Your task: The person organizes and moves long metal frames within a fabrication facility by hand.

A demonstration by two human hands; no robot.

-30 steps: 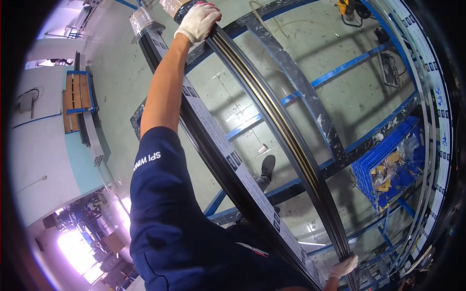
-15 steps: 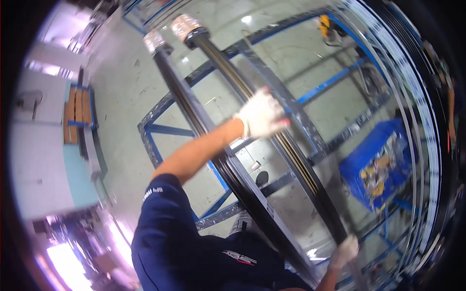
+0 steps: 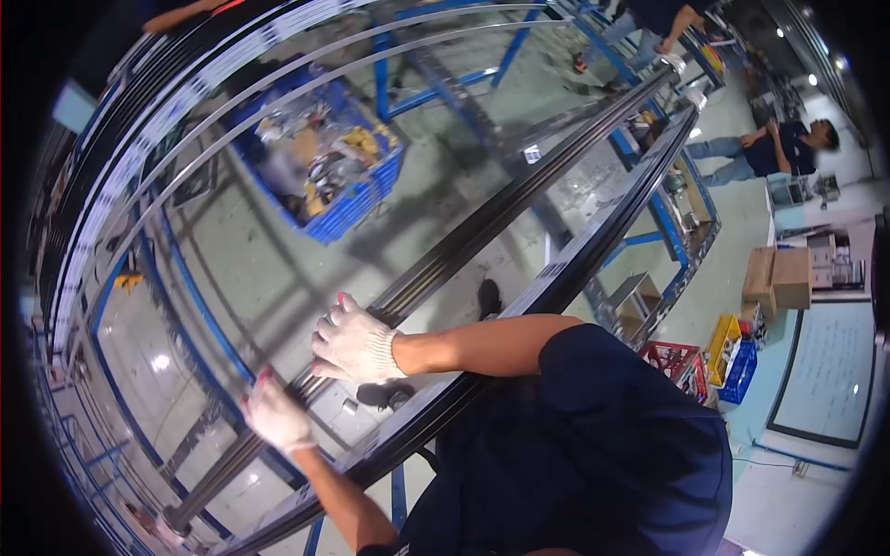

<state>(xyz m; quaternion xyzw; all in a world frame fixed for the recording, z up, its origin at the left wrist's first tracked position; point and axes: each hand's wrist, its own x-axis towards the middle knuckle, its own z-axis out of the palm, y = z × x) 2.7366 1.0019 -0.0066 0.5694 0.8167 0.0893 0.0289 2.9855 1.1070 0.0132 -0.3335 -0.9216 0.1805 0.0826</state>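
Note:
A long dark bundle of profiles (image 3: 501, 218) with gold-coloured lines runs diagonally across a blue metal frame. My right hand (image 3: 354, 343), in a white knit glove with red fingertips, lies over this bundle near its middle, fingers curled around it. Lower along the same bundle, my left hand (image 3: 278, 412) is closed on it, slightly blurred and gloved alike. The hands are close together. Parallel and nearer my body lies a second dark profile bundle (image 3: 593, 255), untouched, passing beneath my right forearm. Whitish wrapping covers the far ends of both bundles.
A blue crate (image 3: 348, 218) of scraps stands beyond the bundles, near curved-looking metal rails (image 3: 269, 97). Frame bars (image 3: 663, 227) stand under the bundles. One person (image 3: 783, 148) stands at upper right; another person's hand (image 3: 666, 44) is near the bundles' far end. Cardboard boxes (image 3: 777, 278) are at right.
My view has swung round sharply, bringing the scrap crate to the left and other people into sight. My hands, far apart on the bundle before, are now close together on it.

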